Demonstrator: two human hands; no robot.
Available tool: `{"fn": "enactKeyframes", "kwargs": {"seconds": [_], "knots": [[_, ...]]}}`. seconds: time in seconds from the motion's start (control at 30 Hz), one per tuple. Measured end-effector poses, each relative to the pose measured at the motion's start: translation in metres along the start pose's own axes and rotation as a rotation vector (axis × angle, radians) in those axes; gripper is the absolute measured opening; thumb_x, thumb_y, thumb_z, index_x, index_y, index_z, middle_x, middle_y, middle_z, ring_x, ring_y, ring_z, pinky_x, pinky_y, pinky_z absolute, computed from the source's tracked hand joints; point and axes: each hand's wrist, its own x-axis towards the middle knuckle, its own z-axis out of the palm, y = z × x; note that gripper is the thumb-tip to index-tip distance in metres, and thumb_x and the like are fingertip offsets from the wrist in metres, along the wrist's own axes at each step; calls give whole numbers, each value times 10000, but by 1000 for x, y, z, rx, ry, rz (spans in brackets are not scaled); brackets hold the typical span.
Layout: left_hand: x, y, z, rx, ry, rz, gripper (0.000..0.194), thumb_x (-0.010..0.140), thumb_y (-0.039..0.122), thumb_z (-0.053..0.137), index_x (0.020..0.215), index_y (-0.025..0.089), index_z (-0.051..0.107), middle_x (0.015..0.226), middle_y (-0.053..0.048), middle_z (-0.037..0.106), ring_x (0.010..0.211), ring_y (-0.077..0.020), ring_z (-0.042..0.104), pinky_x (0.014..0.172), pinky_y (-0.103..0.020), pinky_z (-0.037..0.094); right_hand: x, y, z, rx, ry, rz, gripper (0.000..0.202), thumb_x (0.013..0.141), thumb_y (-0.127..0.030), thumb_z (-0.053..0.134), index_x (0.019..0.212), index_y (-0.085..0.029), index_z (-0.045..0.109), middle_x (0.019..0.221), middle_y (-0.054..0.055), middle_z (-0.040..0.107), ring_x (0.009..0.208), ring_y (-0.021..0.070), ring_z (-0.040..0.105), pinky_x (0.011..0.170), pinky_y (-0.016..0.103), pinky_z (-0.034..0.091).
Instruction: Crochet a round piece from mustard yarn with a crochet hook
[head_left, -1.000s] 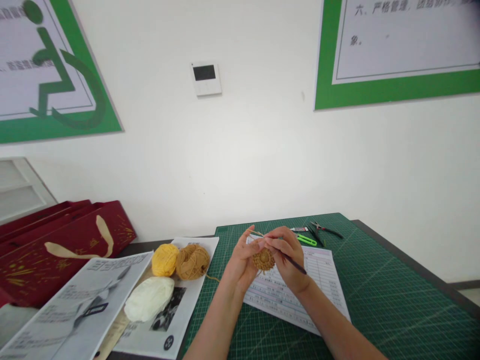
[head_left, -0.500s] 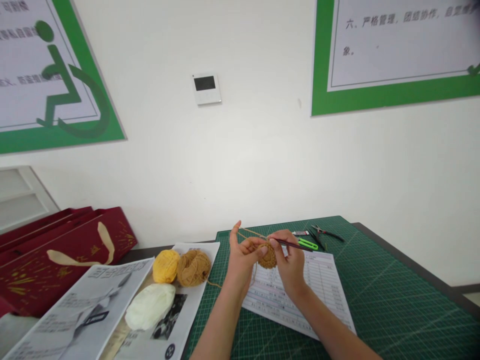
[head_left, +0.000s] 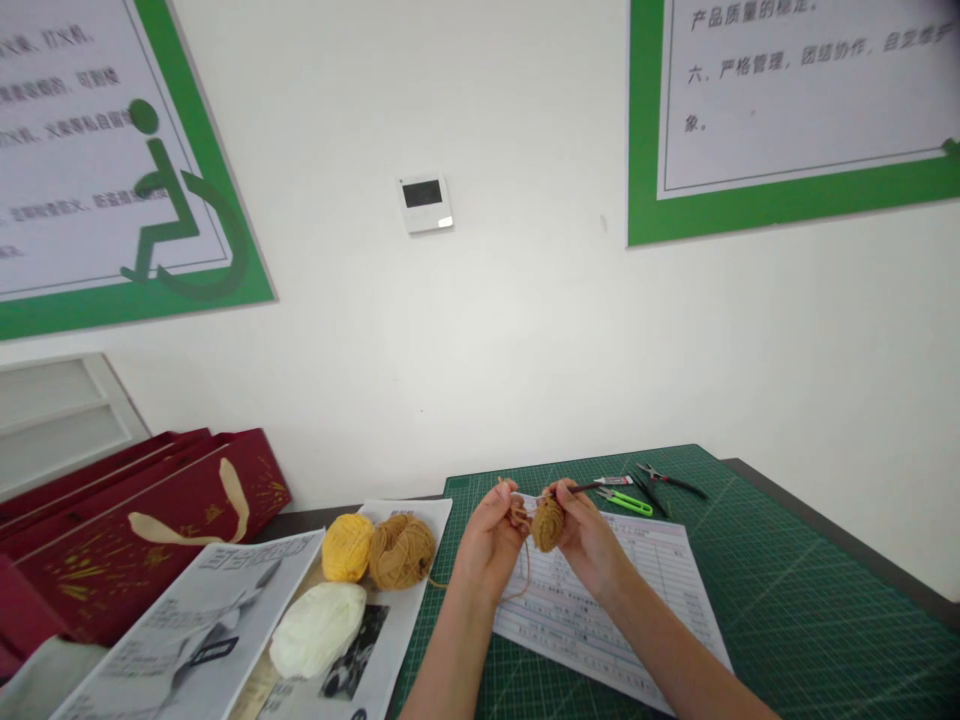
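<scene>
A brown crocheted round (head_left: 548,525) tilts near a slim dark hook (head_left: 587,487).

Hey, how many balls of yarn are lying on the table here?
3: a yellow ball, a brown ball just to its right, and a cream ball nearer the camera, all left of the left hand. Others may be hidden.

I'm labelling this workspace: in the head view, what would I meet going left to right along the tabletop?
Red gift bag → yellow yarn ball → brown yarn ball → left hand → crocheted piece → right hand → pliers.
</scene>
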Motion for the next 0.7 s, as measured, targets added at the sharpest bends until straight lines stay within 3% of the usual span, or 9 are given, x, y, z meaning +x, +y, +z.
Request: {"fn": "enactKeyframes", "kwargs": {"seconds": [0.2,0.5,0.7], "knots": [[3,3,-14,28,17,25,187,936,288,635,1066,155,655,965,-38,692,713,-155,658,603,-315,571,-1,3,0,143,-14,139,138,950,-272,635,998,-145,653,918,16,683,736,134,664,651,294,578],[1,9,-15,80,-2,17,234,951,369,604,1026,153,655,874,-18,680,625,-132,622,556,-295,543,3,6,-5,239,19,155,129,947,-248,640,1017,-140,649,914,12,678,724,130,664,622,277,574],[-4,20,-18,255,6,38,252,950,384,598,1048,159,653,919,-31,685,680,-152,641,606,-326,557,3,5,-5,279,16,188,117,946,-245,641,990,-137,652,895,8,680,721,129,666,633,283,579]]}}
